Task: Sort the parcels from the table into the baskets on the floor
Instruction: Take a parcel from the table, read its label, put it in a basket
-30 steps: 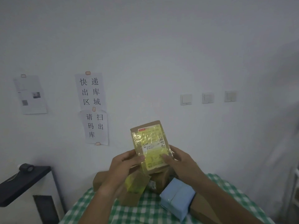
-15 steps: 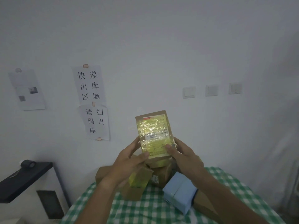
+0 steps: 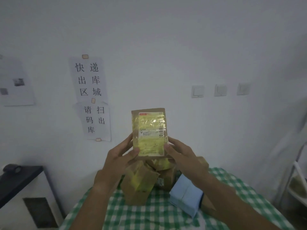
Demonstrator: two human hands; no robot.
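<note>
A flat brown cardboard parcel [image 3: 149,130] wrapped in yellow tape, with a white label on its face, stands upright in front of me. My left hand [image 3: 119,156] grips its lower left edge, thumb on the front. My right hand [image 3: 181,155] grips its lower right edge the same way. Below them, on the green checked table [image 3: 149,214], lie several more brown parcels [image 3: 139,185] with yellow tape. A light blue parcel [image 3: 184,196] sits under my right forearm. No baskets are in view.
Paper signs [image 3: 90,97] with printed characters hang on the white wall behind the table. A dark shelf over a white unit [image 3: 20,185] stands at the left. A white metal frame [image 3: 297,180] shows at the right edge. Three wall switches [image 3: 220,90] sit right of centre.
Both hands have lifted the taped parcel higher and turned it more upright, squarer to my view. My head has tipped a little so the wall signs sit lower left.
</note>
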